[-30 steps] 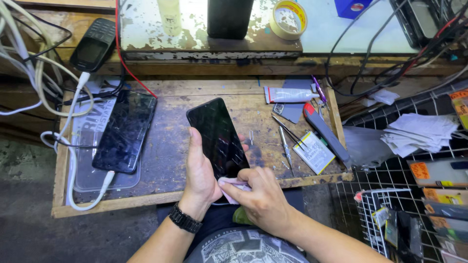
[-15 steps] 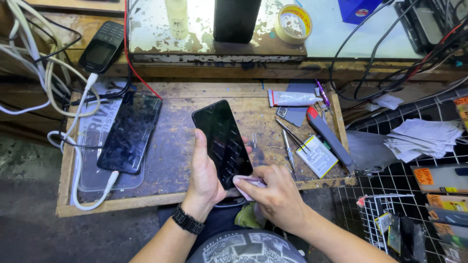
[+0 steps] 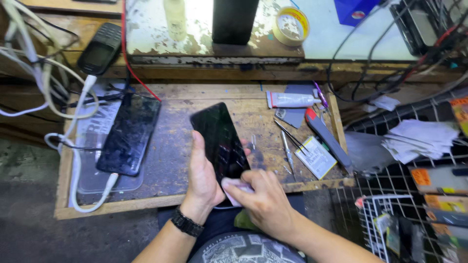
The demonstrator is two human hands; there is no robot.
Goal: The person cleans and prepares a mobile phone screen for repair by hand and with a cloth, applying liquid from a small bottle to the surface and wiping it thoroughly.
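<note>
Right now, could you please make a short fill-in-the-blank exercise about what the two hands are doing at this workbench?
1. The left hand holds a black ____ with a dark screen.
2. The right hand presses a small pale ____ against its lower end.
3. A black ____ sits on the left wrist.
4. On the bench, the second phone has a ____ cable plugged in.

Missing words: phone; cloth; watch; white

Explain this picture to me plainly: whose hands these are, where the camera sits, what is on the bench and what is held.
There is no machine here: a person wears a camera on the head, looking down at their own two hands. The left hand, with a black wristwatch, holds a dark smartphone upright above a worn wooden bench. The right hand presses a small pale cloth against the phone's lower end. On the bench lie a second phone with a cracked screen plugged into a white cable, a glue tube, and tweezers. A tape roll sits on the shelf behind.
</note>
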